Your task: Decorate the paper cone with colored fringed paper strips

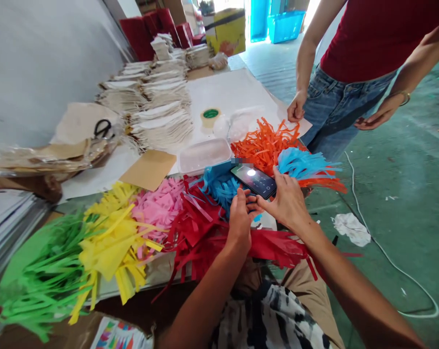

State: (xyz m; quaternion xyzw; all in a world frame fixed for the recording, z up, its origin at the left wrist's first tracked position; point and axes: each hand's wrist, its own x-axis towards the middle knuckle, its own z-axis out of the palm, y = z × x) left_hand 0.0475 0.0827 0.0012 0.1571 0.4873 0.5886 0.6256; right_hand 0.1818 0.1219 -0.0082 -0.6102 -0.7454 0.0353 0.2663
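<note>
A black smartphone [255,181] with a lit screen is tilted over the blue fringed paper [221,186]. My right hand [287,199] has its thumb and forefinger at the phone's near right corner. Just below the phone, my left hand [241,215] is half curled with its fingers apart, and I see nothing in it. Red fringed paper [201,232] lies beneath and beside my wrists. Beyond the phone is a heap of orange fringed paper [265,145], with a light blue tassel [303,163] on its right side.
Pink [159,203], yellow [114,237] and green fringed paper [52,261] spread leftward. A clear plastic tray [205,156], tape roll [210,116], scissors [102,128] and paper stacks [163,126] are farther back. Another person [353,82] stands at right. A white cable [379,247] crosses the floor.
</note>
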